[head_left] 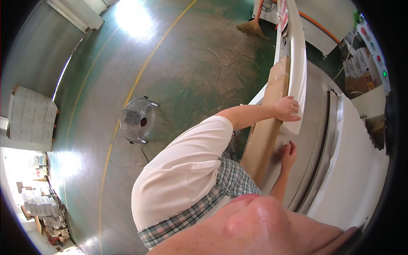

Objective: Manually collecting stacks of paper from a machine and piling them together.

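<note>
My left hand (287, 109) lies over the near end of a long white strip (298, 63), its fingers stretched out. Under that wrist runs a long brown cardboard piece (263, 142) along the table's left edge. Lower down, my right hand (289, 154) hovers at or just above the grey metal tabletop (308, 140), fingers loosely bent and apart, with nothing seen in them. Whether it touches the surface, I cannot tell. Right of both hands, a dark slot with a metal bar (329, 127) borders a broad white sheet or cover (348, 157).
A round floor fan (138, 120) stands on the green floor to the left, its cord trailing. Stacked white cartons (32, 114) and piled bundles (46, 208) line the left. A broom (253, 27) is at the far end; a button panel (374, 51) stands far right.
</note>
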A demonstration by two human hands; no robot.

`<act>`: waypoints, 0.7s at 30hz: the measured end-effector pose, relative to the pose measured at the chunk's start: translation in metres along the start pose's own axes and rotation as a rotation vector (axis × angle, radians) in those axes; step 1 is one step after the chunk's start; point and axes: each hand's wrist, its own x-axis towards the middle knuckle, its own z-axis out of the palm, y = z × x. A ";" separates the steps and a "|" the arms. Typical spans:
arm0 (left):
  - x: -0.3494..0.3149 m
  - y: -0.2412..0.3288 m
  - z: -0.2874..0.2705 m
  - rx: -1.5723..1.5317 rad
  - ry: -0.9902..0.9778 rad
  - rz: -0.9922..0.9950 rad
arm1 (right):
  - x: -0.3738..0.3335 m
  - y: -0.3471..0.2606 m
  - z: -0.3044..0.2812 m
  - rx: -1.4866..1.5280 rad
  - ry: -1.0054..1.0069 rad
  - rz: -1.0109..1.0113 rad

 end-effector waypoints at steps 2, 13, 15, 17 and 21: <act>0.001 -0.001 0.000 0.003 -0.023 -0.008 | 0.004 0.018 -0.022 -0.120 0.134 -0.020; 0.009 0.000 0.007 -0.016 -0.183 -0.054 | -0.031 0.064 -0.102 -0.266 0.673 0.212; 0.006 -0.002 0.010 -0.042 -0.238 -0.044 | -0.022 0.071 -0.100 -0.599 0.753 0.127; 0.002 -0.004 0.013 -0.030 -0.357 0.019 | -0.021 0.069 -0.093 -0.611 0.797 0.174; -0.001 -0.007 0.003 -0.103 -0.563 0.203 | -0.031 0.083 -0.096 -0.819 0.796 0.190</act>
